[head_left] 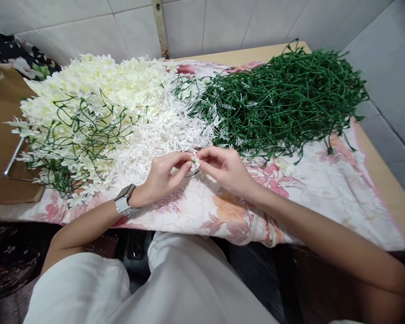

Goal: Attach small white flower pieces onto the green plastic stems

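Observation:
My left hand (167, 174) and my right hand (227, 171) meet fingertip to fingertip above the front of the table. Pinched between them is a small white artificial flower (195, 163) with a green bit at its centre; the fingers hide part of it. Just behind the hands spreads a heap of white spiky stamens (170, 130). Cream-white flower petals (97, 83) are piled to the left, with several flowers on green stems (84, 121) lying over them. On the right is a big mound of green plastic stems (290, 99).
A floral cloth (310, 189) covers much of the wooden table (388, 189). At the left edge stand a brown cardboard piece (3, 148) and a bent metal wire (13, 157). A tiled wall (222, 22) rises behind. A watch (124, 200) is on my left wrist.

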Demonstrator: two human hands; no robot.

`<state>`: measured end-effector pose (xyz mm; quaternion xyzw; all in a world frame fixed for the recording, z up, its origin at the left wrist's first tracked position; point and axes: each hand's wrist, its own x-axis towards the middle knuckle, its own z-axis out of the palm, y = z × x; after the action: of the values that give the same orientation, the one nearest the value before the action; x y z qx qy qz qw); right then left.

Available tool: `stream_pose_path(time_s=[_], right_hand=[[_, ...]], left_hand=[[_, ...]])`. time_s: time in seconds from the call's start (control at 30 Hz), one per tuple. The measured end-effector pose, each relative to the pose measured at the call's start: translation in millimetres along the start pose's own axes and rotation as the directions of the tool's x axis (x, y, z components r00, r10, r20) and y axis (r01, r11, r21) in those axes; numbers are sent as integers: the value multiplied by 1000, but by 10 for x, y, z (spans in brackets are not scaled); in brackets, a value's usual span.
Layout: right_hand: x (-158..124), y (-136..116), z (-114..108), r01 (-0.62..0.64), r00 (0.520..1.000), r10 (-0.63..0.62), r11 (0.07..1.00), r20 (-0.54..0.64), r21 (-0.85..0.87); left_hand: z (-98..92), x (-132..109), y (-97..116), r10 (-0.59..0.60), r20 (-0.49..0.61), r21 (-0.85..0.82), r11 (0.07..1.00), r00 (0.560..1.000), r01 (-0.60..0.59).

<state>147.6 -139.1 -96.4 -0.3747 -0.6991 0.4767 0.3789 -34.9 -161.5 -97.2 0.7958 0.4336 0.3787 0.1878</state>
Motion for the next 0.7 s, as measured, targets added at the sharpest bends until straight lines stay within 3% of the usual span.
stream_pose_path(time_s=[0.13,0.3,0.4,0.47,0.57,0.63,0.7], right_hand=[[-5,24,12,-14,1000,14,1000,4,28],[29,11,-22,-9,1000,10,996,-13,88],[76,-35,-109,10,992,4,994,-124,109],[112,-54,-177,9,973,13,995,-232,95],[150,-50,-239,-9,947,31,998,-321,69],[155,-36,-238,-21,951,40,998,-307,64],[147,-27,-222,-22,965,29,999,-259,31]], left_hand=[[8,-16,12,7,-13,1,1000,1000,-7],[-21,48,57,-87,6,-74,993,996,87],[-202,154,43,-117,-34,-60,992,993,114],[-400,235,-34,-109,-167,34,993,980,116],[-703,342,-231,-146,-384,115,972,912,204],[-826,392,-340,-247,-381,12,962,891,272],[-854,418,-364,-356,-301,-125,935,885,333]])
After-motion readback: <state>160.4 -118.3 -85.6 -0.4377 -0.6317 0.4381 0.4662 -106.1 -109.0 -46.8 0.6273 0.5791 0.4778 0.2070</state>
